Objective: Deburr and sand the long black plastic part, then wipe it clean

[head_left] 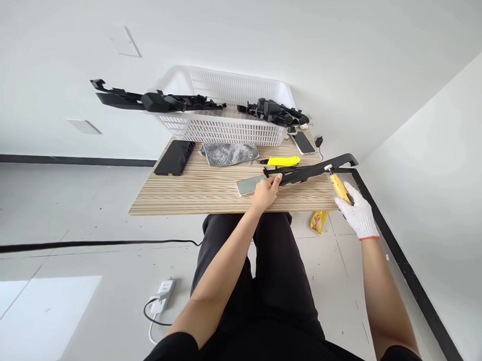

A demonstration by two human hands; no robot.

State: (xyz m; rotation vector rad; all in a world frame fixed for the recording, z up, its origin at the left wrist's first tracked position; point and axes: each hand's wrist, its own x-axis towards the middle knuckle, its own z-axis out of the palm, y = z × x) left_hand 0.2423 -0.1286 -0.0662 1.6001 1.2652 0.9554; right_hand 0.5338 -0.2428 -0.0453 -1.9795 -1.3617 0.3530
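My bare left hand is closed on the left end of a long black plastic trim piece, which slants up to the right over the table's right side. In a white knitted glove, my right hand grips a yellow handheld rotary tool. The tool's small white tip is at the trim piece near its curved right end; whether they touch I cannot tell. A flat grey-green slab lies beside my left hand. Just behind the trim is a bright yellow utility knife.
A white plastic basket at the back of the wooden table bears several black plastic parts. Around it lie a grey cloth, a black phone and a white-edged phone. A power strip and yellow packet are on the floor.
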